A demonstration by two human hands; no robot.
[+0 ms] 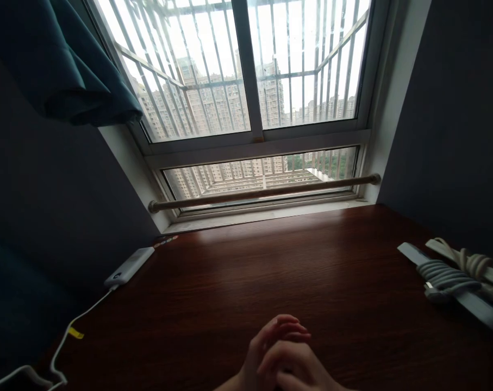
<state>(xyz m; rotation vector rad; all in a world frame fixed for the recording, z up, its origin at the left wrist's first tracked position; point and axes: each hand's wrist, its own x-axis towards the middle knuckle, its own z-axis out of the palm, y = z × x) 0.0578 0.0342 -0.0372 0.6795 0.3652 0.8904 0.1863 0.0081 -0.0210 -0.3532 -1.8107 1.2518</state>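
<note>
At the bottom centre of the frame the left hand (266, 347) and right hand (297, 369) are pressed together over the dark wooden tabletop (270, 271), fingers loosely curled and grasping nothing that shows; whether something small sits between the palms cannot be told. This looks like a pause with the hands resting, and any reach would have to travel well out to either side. At left lies a white power bank (129, 265) with its cable (67, 336) carrying a yellow tag (75, 333); at right, bundled cords (454, 274). No writing is legible
</note>
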